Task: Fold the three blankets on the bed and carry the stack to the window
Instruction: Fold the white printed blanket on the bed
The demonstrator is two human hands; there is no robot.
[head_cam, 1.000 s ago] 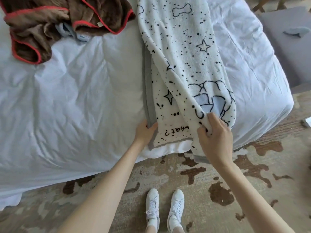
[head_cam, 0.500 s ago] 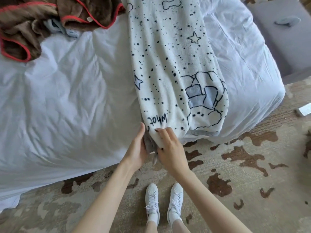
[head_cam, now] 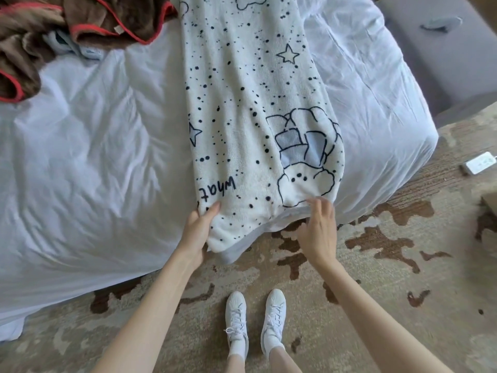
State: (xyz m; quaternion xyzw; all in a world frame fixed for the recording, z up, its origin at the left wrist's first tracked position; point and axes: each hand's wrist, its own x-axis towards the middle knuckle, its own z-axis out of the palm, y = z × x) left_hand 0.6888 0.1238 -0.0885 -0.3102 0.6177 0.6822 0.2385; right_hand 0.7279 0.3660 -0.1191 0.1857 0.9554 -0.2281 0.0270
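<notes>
A white blanket with black dots, stars and a cartoon figure lies folded lengthwise in a long strip across the bed. Its near end hangs over the bed's edge. My left hand grips the near left corner of that end, thumb on top. My right hand hovers at the near right corner with fingers spread, fingertips just touching the cloth. A brown blanket with red trim lies crumpled at the bed's far left, with a pale blue blanket peeking out beneath it.
The bed's white duvet is wrinkled. A patterned beige and brown rug covers the floor where my white shoes stand. A grey bench sits at the right, and a white power strip lies on the floor.
The right hand brought the blanket's right half over to the left, making a narrower strip, then slid back right along the near edge and opened. The left hand kept the left corner.
</notes>
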